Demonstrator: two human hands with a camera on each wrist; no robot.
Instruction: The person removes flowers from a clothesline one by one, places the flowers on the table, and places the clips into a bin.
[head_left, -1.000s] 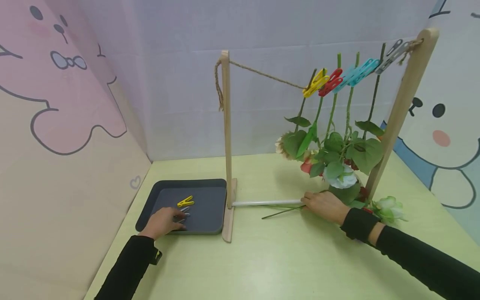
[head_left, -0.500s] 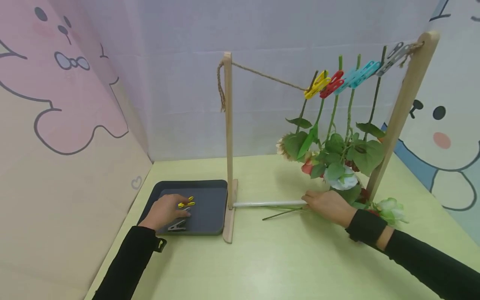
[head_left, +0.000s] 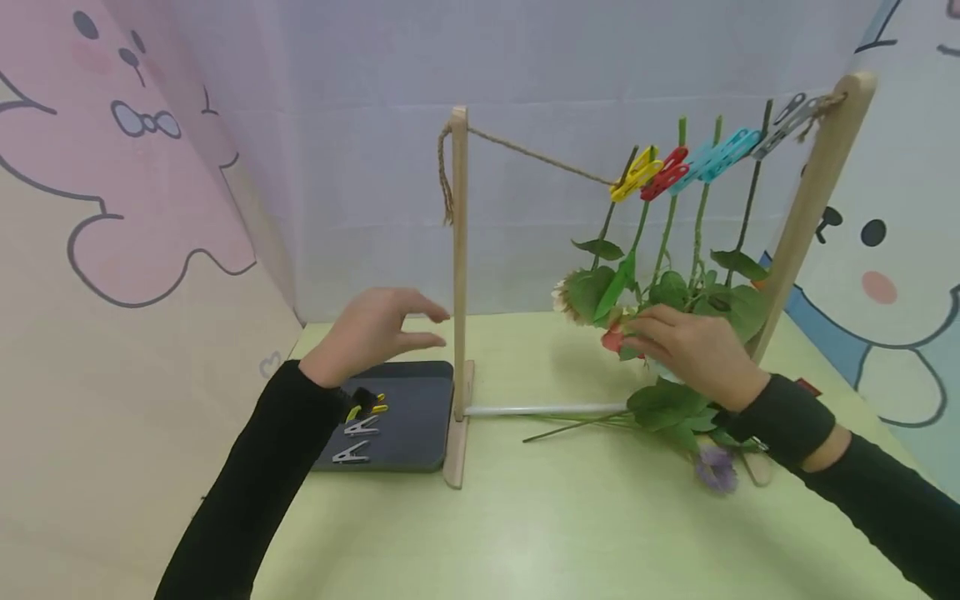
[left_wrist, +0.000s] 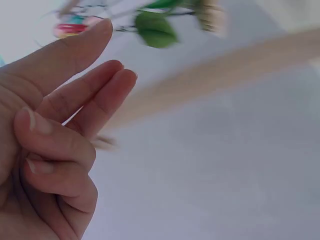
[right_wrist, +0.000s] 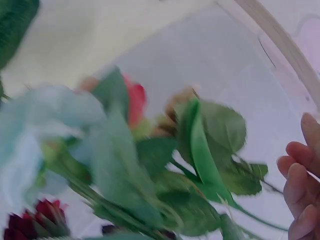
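My left hand (head_left: 382,329) is raised beside the left wooden post, thumb and index finger apart; in the left wrist view nothing lies between its fingers. Below it, a dark tray (head_left: 420,446) holds two grey clothespins (head_left: 351,452) and a yellow clothespin (head_left: 380,407). My right hand (head_left: 690,346), fingers loosely bent, is in front of the hanging artificial flowers, near a coral flower (head_left: 612,340). The right wrist view shows no item in its visible fingers. Yellow (head_left: 636,173), red (head_left: 665,173), blue and grey clothespins grip flower stems along the twine (head_left: 540,155).
A wooden stand with a left post (head_left: 460,267), a right post (head_left: 813,192) and a white crossbar (head_left: 540,410) spans the table. Loose stems (head_left: 573,427) and a purple flower (head_left: 716,469) lie at the stand's base. Printed curtains surround the table.
My left hand has risen out of the tray toward the left post. My right hand has let go of the loose stems at the crossbar and moved up to the hanging flowers.
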